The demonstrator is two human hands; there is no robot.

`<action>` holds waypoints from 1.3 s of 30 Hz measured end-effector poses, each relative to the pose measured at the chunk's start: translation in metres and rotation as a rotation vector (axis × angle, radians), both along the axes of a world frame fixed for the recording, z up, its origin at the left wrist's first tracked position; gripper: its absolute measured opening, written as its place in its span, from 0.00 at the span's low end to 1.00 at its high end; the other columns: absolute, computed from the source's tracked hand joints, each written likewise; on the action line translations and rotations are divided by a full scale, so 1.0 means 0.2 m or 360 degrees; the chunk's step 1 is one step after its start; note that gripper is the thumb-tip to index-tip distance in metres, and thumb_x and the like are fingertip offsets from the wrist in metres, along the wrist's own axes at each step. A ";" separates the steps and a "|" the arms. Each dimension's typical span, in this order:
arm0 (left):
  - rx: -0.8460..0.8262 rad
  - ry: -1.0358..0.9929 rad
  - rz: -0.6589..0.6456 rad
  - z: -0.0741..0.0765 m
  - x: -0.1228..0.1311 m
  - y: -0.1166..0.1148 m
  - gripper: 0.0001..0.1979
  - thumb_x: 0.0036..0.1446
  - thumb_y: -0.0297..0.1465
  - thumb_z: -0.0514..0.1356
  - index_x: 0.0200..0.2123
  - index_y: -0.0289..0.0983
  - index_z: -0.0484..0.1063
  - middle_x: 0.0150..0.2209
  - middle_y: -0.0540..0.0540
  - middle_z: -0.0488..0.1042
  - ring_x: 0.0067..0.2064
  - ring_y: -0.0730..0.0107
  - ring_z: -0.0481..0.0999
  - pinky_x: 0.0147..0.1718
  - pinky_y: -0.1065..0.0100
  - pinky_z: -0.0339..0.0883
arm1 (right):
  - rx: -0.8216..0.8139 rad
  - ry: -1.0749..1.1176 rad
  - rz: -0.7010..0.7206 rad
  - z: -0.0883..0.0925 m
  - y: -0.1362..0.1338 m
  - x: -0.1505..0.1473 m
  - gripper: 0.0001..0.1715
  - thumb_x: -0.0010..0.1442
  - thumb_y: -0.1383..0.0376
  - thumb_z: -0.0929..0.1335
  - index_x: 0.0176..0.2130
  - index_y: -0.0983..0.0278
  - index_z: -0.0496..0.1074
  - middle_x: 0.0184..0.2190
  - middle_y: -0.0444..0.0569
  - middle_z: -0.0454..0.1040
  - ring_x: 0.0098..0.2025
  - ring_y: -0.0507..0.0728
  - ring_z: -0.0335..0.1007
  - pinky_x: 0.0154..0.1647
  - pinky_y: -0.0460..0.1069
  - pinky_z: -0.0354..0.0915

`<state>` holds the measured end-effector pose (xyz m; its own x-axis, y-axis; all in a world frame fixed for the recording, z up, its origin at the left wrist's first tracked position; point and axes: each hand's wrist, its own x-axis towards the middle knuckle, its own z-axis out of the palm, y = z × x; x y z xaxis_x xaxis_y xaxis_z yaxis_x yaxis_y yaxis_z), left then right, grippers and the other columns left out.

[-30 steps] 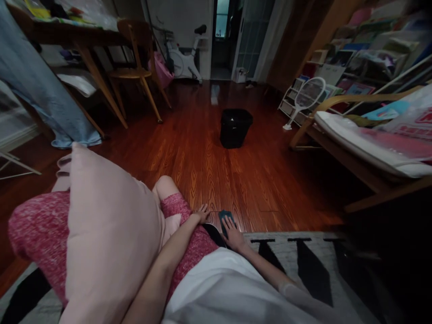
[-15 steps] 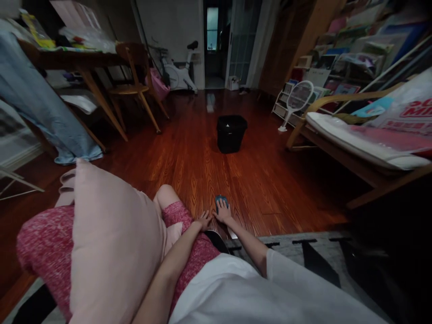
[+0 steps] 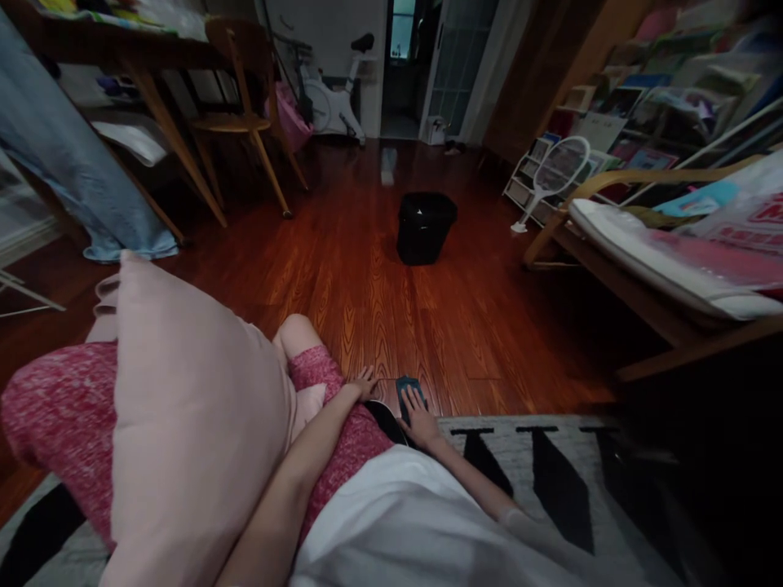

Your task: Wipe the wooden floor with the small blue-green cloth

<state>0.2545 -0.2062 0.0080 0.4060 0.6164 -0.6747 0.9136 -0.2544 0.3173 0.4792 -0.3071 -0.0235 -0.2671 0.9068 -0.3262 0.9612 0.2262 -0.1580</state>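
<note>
Nearest to me, a person in a white shirt (image 3: pixel 379 522) and mottled red shorts (image 3: pixel 67 391) is sitting low, and a pale pink pillow (image 3: pixel 189 424) is leaning over the lap, beside the left forearm. The left hand (image 3: pixel 365 385) is lying just past the shorts with its fingers extended and is grasping nothing visible; whether it is touching the boards I cannot tell. The right hand (image 3: pixel 420 417) is resting, fingers straight and slightly spread, on top of a dark teal cloth (image 3: pixel 407 386); it is covering the near part of it without visibly clenching. The cloth is lying on the wooden floor (image 3: pixel 471 326), close to the edge of a grey rug (image 3: pixel 523 461) with black shapes, and a dark, pale-rimmed object (image 3: pixel 387 417) is showing between the two hands, its nature unclear. To the right, a wooden armchair (image 3: pixel 661 253) is bearing a white cushion and a printed plastic bag (image 3: pixel 755 216). Farther out, a black bin (image 3: pixel 426 230) is standing upright on the floor, well apart from the hands. A white racket (image 3: pixel 560 168) is standing beside a crowded shelf (image 3: pixel 599 126). To the left, a desk (image 3: pixel 134 49) is carrying assorted items, and a wooden chair (image 3: pixel 229 122) is standing next to it. Farthest, a white exercise bike (image 3: pixel 333 102) is standing near an open doorway (image 3: pixel 400 90).
</note>
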 end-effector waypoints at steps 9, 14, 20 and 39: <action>0.0016 0.0017 -0.0025 0.03 0.00 -0.01 0.44 0.61 0.52 0.56 0.74 0.46 0.40 0.75 0.42 0.26 0.74 0.46 0.28 0.67 0.37 0.41 | -0.0063 0.0019 -0.0161 0.13 0.61 -0.18 0.46 0.67 0.49 0.58 0.74 0.63 0.39 0.76 0.53 0.32 0.76 0.63 0.29 0.71 0.64 0.38; 0.0003 0.0050 -0.0030 0.05 0.00 -0.01 0.46 0.60 0.51 0.58 0.74 0.47 0.40 0.75 0.42 0.25 0.74 0.45 0.29 0.66 0.35 0.42 | -0.0037 0.0031 -0.0197 0.14 0.83 -0.23 0.46 0.67 0.51 0.58 0.74 0.63 0.36 0.76 0.57 0.32 0.76 0.64 0.31 0.70 0.65 0.40; -0.0045 0.0073 -0.0029 0.07 0.01 -0.02 0.44 0.61 0.45 0.58 0.74 0.43 0.41 0.74 0.42 0.24 0.74 0.49 0.26 0.68 0.37 0.39 | 0.0169 0.0093 -0.0028 0.04 0.58 -0.06 0.41 0.68 0.52 0.55 0.74 0.59 0.39 0.76 0.50 0.36 0.76 0.58 0.27 0.72 0.60 0.35; 0.0034 0.0144 -0.0121 0.10 -0.01 -0.04 0.45 0.62 0.49 0.53 0.74 0.39 0.38 0.74 0.38 0.24 0.74 0.47 0.27 0.67 0.38 0.28 | 0.0811 -0.0015 -0.1512 -0.11 0.43 0.64 0.40 0.69 0.57 0.51 0.71 0.77 0.50 0.72 0.69 0.49 0.73 0.70 0.42 0.69 0.68 0.43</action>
<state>0.2529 -0.2137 0.0286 0.3902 0.6007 -0.6978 0.9160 -0.3300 0.2281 0.6072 -0.2210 -0.0451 0.6183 0.7715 0.1499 0.7789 -0.5761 -0.2480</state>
